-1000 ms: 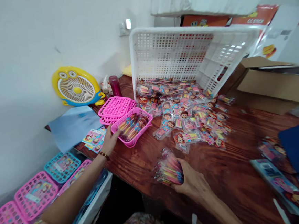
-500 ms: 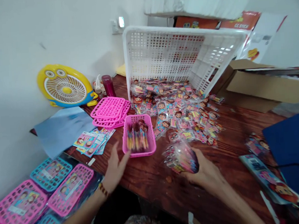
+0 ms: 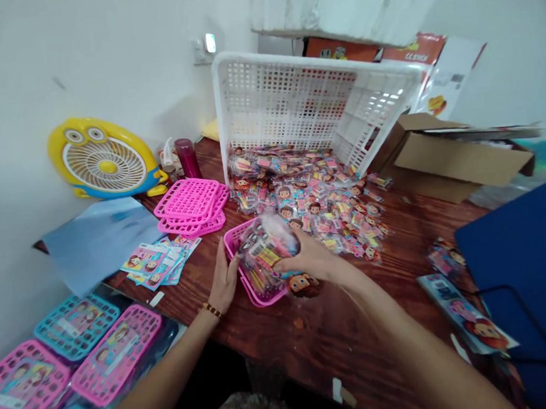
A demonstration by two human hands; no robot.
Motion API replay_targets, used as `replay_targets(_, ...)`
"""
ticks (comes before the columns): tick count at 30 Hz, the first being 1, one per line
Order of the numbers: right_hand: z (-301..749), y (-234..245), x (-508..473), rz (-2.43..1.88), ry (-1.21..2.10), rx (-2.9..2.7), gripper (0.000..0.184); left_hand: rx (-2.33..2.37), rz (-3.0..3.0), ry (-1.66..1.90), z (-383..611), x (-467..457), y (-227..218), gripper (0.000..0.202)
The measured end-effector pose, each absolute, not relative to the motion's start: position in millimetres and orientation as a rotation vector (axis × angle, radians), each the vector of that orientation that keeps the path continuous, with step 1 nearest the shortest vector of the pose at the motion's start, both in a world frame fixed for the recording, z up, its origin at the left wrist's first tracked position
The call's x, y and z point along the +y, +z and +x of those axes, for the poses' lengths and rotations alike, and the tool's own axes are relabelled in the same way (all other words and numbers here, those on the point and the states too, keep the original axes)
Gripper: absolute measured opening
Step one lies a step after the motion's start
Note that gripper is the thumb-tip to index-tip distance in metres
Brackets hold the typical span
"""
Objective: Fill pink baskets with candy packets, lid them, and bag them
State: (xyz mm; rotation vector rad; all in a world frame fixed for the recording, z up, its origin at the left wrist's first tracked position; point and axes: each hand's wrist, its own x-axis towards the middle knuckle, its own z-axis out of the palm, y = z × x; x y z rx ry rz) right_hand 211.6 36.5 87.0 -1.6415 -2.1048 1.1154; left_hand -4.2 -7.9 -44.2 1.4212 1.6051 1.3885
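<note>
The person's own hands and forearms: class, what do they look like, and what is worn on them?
The left hand and right hand are ungloved. A bracelet of dark brown and golden, bead-like pieces circles the left wrist; the right wrist shows none. Both forearms look mostly bare.

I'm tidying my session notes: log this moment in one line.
left hand: against pink basket | right hand: holding bagged packets at basket | pink lids: stacked beyond left hand | white crate: tipped on its side
</note>
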Motion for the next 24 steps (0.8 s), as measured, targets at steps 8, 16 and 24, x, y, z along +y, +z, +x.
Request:
replay_targets(8, 179, 72, 34, -1.959, 0.81, -2.318, 0.082, 1.731, 1.339, 1.41, 23, -36, -61, 0.063)
replay_targets(16, 157, 67, 17, -2.032, 0.644, -2.363, 0.085, 1.679, 1.331, 1.408, 9, -44, -56, 0.058)
replay_targets(24, 165, 74, 8, -1.875, 0.483, -2.471, 0.093, 2.009, 2.058, 1.317, 1, -67, -10, 0.037)
